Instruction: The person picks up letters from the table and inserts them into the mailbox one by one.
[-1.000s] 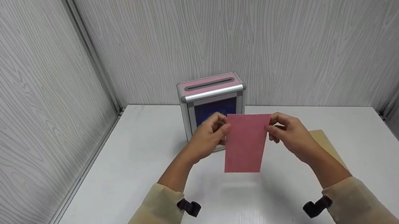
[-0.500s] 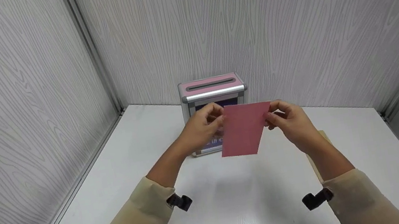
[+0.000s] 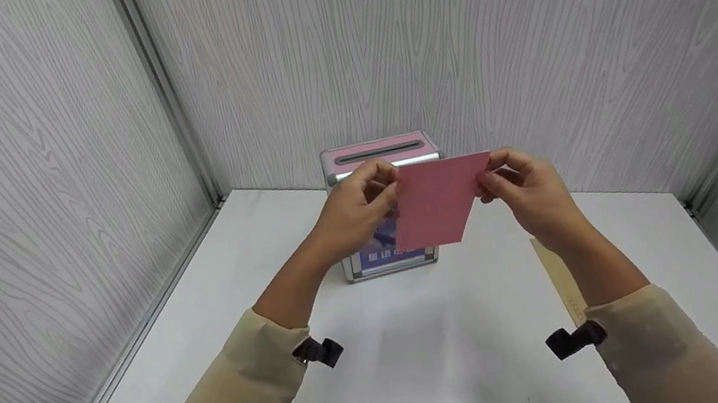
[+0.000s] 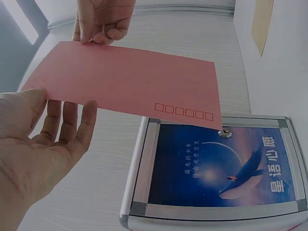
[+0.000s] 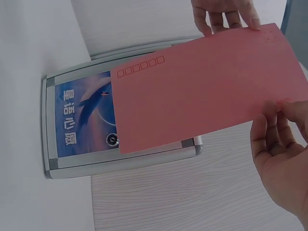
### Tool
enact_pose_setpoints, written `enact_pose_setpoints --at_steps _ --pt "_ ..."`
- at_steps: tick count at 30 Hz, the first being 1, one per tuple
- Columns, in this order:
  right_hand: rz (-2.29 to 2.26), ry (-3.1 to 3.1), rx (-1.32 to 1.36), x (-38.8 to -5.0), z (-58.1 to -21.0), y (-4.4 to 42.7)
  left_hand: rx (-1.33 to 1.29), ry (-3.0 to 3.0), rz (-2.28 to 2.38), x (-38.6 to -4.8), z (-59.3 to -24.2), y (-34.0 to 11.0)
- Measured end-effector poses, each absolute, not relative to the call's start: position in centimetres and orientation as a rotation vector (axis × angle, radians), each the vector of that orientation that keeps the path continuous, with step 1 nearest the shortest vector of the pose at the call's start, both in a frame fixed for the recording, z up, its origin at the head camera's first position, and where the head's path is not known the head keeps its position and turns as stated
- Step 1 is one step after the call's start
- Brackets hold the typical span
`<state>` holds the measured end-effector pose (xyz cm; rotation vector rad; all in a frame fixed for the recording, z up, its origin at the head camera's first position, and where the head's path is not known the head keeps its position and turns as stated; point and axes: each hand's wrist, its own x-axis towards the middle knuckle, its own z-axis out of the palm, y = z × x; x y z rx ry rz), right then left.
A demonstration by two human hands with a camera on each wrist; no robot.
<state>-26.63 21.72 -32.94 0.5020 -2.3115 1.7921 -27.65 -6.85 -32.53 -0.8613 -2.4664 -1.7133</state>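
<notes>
Between my two hands a pink envelope [image 3: 441, 202] hangs in front of a slotted box. A row of small red squares shows on its face in the left wrist view. My left hand [image 3: 360, 208] pinches its left edge near the top with thumb and fingers. At the opposite edge my right hand [image 3: 529, 195] pinches it the same way. Behind it stands the silver-framed box [image 3: 393, 268], with a pink top, a dark slot [image 3: 380, 152] and a blue poster [image 4: 221, 166]. The envelope hides part of the box's front.
A tan, envelope-like paper [image 3: 557, 274] lies on the white table [image 3: 390, 386], partly covered by my right forearm. Wood-grain panels [image 3: 334, 52] enclose the table at the back and both sides.
Both hands have raised the envelope and moved it forward, up to the box's upper front. Its face now looks shorter from the head view. The box stays in place.
</notes>
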Motion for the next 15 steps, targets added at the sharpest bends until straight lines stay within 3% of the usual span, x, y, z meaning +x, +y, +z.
enact_pose_setpoints --at_steps 15 --pt "1.794 -2.089 0.599 -26.7 -26.9 21.5 -0.904 -2.378 -1.481 -27.5 -26.1 -6.1"
